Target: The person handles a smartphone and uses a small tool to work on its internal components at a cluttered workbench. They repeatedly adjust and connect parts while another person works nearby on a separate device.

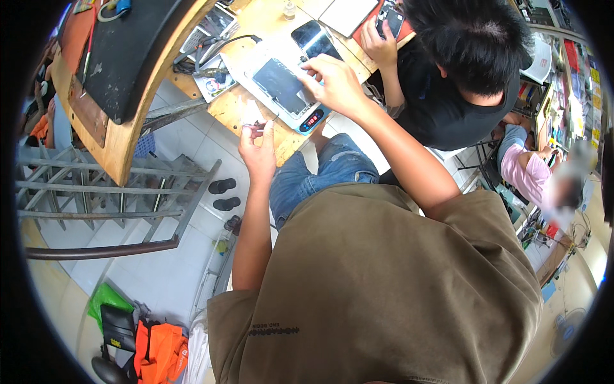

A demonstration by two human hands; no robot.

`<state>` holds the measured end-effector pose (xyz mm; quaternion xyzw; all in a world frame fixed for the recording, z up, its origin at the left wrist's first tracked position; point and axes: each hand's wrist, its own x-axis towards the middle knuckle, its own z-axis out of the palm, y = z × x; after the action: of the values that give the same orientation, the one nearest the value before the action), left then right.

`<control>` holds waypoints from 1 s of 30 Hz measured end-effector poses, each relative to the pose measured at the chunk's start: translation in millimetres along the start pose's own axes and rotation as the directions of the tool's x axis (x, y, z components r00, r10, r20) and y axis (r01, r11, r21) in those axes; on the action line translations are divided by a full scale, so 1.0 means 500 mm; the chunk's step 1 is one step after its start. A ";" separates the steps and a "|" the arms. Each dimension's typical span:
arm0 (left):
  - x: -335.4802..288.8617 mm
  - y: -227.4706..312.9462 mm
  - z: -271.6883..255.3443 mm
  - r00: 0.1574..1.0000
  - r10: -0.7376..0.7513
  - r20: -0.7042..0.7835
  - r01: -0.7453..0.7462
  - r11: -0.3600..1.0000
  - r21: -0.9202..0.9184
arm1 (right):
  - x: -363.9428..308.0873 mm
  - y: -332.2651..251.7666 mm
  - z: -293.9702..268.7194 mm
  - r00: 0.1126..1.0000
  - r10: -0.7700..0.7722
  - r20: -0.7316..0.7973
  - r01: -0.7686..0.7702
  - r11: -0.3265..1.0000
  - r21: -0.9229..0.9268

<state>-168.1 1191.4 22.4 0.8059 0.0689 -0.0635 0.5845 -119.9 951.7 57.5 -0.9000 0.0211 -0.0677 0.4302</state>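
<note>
A white heating plate (pixel 296 120) with a small lit display stands on the wooden workbench in front of me. On its top lies a dark, flat phone screen (pixel 281 84) with a smeared, dull surface. My right hand (pixel 338 86) is over the plate's right side, fingers pinched together close to the screen's edge; what is between them, if anything, is too small to tell. Beside the bench's near edge, left of the plate, my left hand (pixel 258 152) is closed with fingertips up around a small, thin dark thing I cannot make out.
Behind the plate lies a black phone (pixel 316 40). Cables (pixel 220 48) and boxes crowd the bench's left. A person (pixel 448 83) in black sits at the right, holding an opened phone (pixel 390 19). A metal railing (pixel 102 192) and a board with a black mat (pixel 128 57) stand left.
</note>
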 end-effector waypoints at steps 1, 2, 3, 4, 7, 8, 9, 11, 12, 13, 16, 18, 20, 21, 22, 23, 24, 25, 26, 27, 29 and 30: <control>0.001 -0.002 -0.002 1.000 0.016 0.003 -0.016 1.000 0.008 | 0.009 -0.001 0.011 0.998 0.036 0.050 -0.033 0.998 -0.056; 0.003 -0.005 -0.004 1.000 -0.010 -0.001 0.010 1.000 -0.022 | 0.013 -0.001 0.016 0.997 0.026 0.067 -0.019 0.995 -0.100; 0.004 -0.009 -0.005 1.000 -0.017 -0.002 0.017 0.999 -0.049 | 0.017 -0.001 0.020 0.997 0.017 0.073 -0.006 0.990 -0.144; 0.005 -0.012 -0.007 1.000 -0.024 -0.003 0.023 0.997 -0.076 | 0.020 -0.002 0.023 0.997 0.008 0.079 0.007 0.982 -0.188; 0.009 -0.024 -0.013 0.998 -0.045 -0.044 0.037 0.983 -0.180 | 0.028 -0.010 0.028 0.990 -0.024 0.140 0.069 0.943 -0.327; 0.009 -0.027 -0.016 0.996 -0.071 -0.055 0.057 0.973 -0.222 | 0.032 -0.014 0.029 0.985 -0.031 0.167 0.094 0.918 -0.384; 0.010 -0.030 -0.020 0.994 -0.094 -0.064 0.074 0.961 -0.265 | 0.037 -0.017 0.031 0.981 -0.046 0.188 0.125 0.890 -0.438; 0.016 -0.034 -0.027 0.989 -0.125 -0.083 0.095 0.950 -0.298 | 0.043 -0.025 0.031 0.974 -0.093 0.205 0.182 0.862 -0.472; 0.019 -0.036 -0.031 0.986 -0.135 -0.095 0.103 0.953 -0.287 | 0.045 -0.028 0.031 0.970 -0.126 0.209 0.215 0.846 -0.488; 0.023 -0.037 -0.035 0.984 -0.145 -0.108 0.110 0.955 -0.276 | 0.047 -0.031 0.030 0.970 -0.136 0.204 0.221 0.845 -0.488; 0.033 -0.039 -0.039 0.976 -0.169 -0.137 0.116 0.938 -0.326 | 0.047 -0.033 0.026 0.969 -0.129 0.209 0.218 0.841 -0.495; 0.037 -0.039 -0.036 0.981 -0.136 -0.140 0.079 0.934 -0.348 | 0.044 -0.029 0.027 0.973 -0.165 0.161 0.222 0.860 -0.459; 0.036 -0.036 -0.033 0.980 -0.140 -0.144 0.076 0.922 -0.380 | 0.043 -0.025 0.035 0.962 -0.270 0.041 0.264 0.880 -0.396; 0.038 -0.034 -0.029 0.980 -0.138 -0.146 0.067 0.910 -0.409 | 0.043 -0.021 0.040 0.960 -0.281 0.010 0.264 0.887 -0.379; 0.038 -0.031 -0.026 0.980 -0.136 -0.145 0.060 0.898 -0.437 | 0.043 -0.017 0.044 0.957 -0.288 -0.021 0.261 0.894 -0.363; 0.038 -0.026 -0.025 0.979 -0.138 -0.148 0.057 0.891 -0.450 | 0.042 -0.012 0.048 0.954 -0.293 -0.060 0.256 0.904 -0.341; 0.039 -0.021 -0.023 0.979 -0.138 -0.151 0.054 0.885 -0.463 | 0.043 -0.007 0.050 0.948 -0.306 -0.081 0.262 0.902 -0.342; 0.039 -0.014 -0.020 0.979 -0.137 -0.151 0.050 0.878 -0.476 | 0.043 -0.003 0.054 0.959 -0.269 -0.086 0.235 0.929 -0.286; 0.037 -0.007 -0.017 0.983 -0.137 -0.120 0.058 0.859 -0.508 | 0.042 0.001 0.058 0.968 -0.230 -0.100 0.203 0.953 -0.225; 0.035 0.002 -0.013 0.987 -0.135 -0.088 0.066 0.839 -0.540 | 0.042 0.004 0.061 0.975 -0.190 -0.114 0.170 0.972 -0.162; 0.030 0.019 -0.001 0.986 -0.164 -0.035 0.107 0.774 -0.624 | 0.043 0.012 0.064 0.999 -0.034 -0.024 0.034 0.999 -0.024; 0.026 0.028 0.004 0.980 -0.198 -0.010 0.140 0.727 -0.672 | 0.044 0.015 0.065 0.998 0.051 0.026 -0.052 0.997 0.049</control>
<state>-152.9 1185.5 32.4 0.5354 0.1840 -0.0548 0.8225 -93.2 969.9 34.1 -0.8889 0.0372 -0.0459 0.4543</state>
